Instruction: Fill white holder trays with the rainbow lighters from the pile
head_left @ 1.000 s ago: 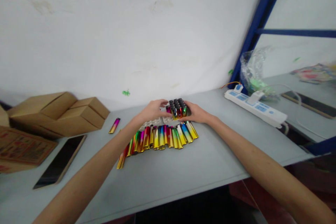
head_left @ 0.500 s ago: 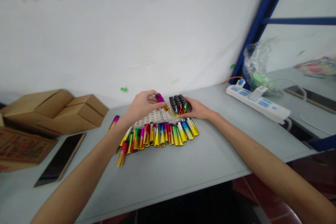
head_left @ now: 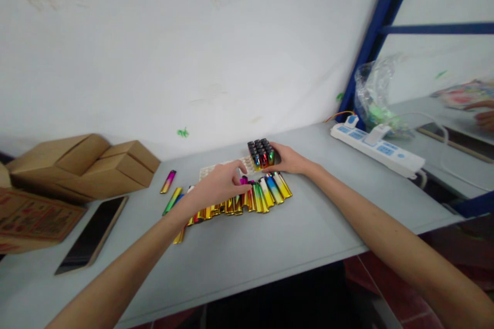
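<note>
Several shiny multicoloured lighters (head_left: 275,190) lie side by side in a row on the grey table. My left hand (head_left: 222,182) is over the middle of that row, thumb and fingers apart, with a magenta-topped lighter (head_left: 244,181) below the gap between them. Part of the row is hidden behind this hand. A block of upright lighters with black tops (head_left: 261,153) stands on the right end of a white knobbly tray (head_left: 206,170). My right hand (head_left: 287,158) is curled around the block's right side. A single purple-and-yellow lighter (head_left: 168,182) lies apart at the left.
Cardboard boxes (head_left: 81,164) and a dark phone (head_left: 92,236) occupy the left side. A white power strip (head_left: 378,150) with plugs lies at the right, near a clear plastic bag (head_left: 376,92). Beyond the blue frame (head_left: 372,41), another person's hand (head_left: 485,115) shows at the right edge.
My left hand no longer holds the purple lighter. It has moved down and slightly right, from above the tray to the lying row. My right hand stays at the upright block.
</note>
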Tool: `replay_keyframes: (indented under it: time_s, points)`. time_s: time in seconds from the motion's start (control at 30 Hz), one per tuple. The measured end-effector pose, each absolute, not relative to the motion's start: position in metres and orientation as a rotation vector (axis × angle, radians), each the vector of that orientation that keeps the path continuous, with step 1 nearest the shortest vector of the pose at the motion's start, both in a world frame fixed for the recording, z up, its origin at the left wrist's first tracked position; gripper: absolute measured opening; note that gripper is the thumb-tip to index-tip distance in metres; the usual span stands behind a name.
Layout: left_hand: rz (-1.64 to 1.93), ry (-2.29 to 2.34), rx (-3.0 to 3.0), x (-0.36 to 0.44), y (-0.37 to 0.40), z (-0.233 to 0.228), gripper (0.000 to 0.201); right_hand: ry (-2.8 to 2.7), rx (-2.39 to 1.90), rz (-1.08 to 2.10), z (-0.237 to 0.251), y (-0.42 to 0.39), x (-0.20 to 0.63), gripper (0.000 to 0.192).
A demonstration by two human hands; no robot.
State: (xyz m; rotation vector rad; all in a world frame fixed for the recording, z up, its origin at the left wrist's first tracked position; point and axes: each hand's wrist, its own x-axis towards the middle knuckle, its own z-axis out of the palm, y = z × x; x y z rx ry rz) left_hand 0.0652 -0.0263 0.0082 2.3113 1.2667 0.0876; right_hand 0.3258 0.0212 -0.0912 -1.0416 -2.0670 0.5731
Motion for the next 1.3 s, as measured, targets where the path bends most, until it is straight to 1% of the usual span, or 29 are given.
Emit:
replay_keyframes:
  time_s: [0.13, 0.23, 0.3, 0.37, 0.43, 0.5, 0.53, 0.57, 0.67, 0.8, 0.9, 1.0, 1.17, 1.3]
  points:
    - [0.101, 1.292, 2.324, 0.067, -0.028, 0.014, 0.034, -2.067, -1.040, 0.562, -0.093, 0.022, 0.326, 0.085]
    - [0.196, 1.344, 2.333, 0.067, -0.019, 0.019, 0.034, -2.063, -1.032, 0.575, -0.093, 0.023, 0.326, 0.086]
    - [0.290, 1.382, 2.331, 0.068, -0.006, 0.019, 0.039, -2.063, -1.031, 0.585, -0.094, 0.023, 0.327, 0.086]
    - [0.388, 1.408, 2.330, 0.071, 0.010, 0.015, 0.056, -2.070, -1.019, 0.591, -0.095, 0.024, 0.327, 0.088]
    - [0.458, 1.382, 2.327, 0.076, 0.028, 0.005, 0.082, -2.078, -1.011, 0.590, -0.096, 0.025, 0.328, 0.091]
    - [0.490, 1.282, 2.316, 0.082, 0.042, -0.007, 0.096, -2.081, -1.019, 0.586, -0.097, 0.026, 0.329, 0.093]
    - [0.486, 1.226, 2.303, 0.086, 0.048, -0.012, 0.096, -2.082, -1.026, 0.584, -0.097, 0.027, 0.329, 0.093]
    - [0.477, 1.172, 2.280, 0.089, 0.052, -0.016, 0.092, -2.082, -1.034, 0.581, -0.098, 0.027, 0.329, 0.093]
    - [0.448, 1.079, 2.168, 0.094, 0.055, -0.017, 0.073, -2.080, -1.050, 0.571, -0.098, 0.027, 0.329, 0.092]
    - [0.526, 1.131, 2.026, 0.091, 0.049, 0.000, 0.069, -2.071, -1.028, 0.574, -0.097, 0.026, 0.329, 0.088]
    - [0.593, 1.148, 1.992, 0.085, 0.046, 0.011, 0.056, -2.077, -1.018, 0.577, -0.096, 0.026, 0.329, 0.084]
    - [0.614, 1.156, 2.014, 0.077, 0.042, 0.016, 0.045, -2.081, -1.022, 0.579, -0.095, 0.026, 0.329, 0.086]
    - [0.621, 1.177, 1.961, 0.067, 0.025, 0.020, 0.043, -2.074, -1.031, 0.585, -0.098, 0.027, 0.330, 0.089]
    - [0.455, 1.113, 1.940, 0.070, -0.001, 0.022, 0.049, -2.071, -1.065, 0.583, -0.098, 0.026, 0.329, 0.088]
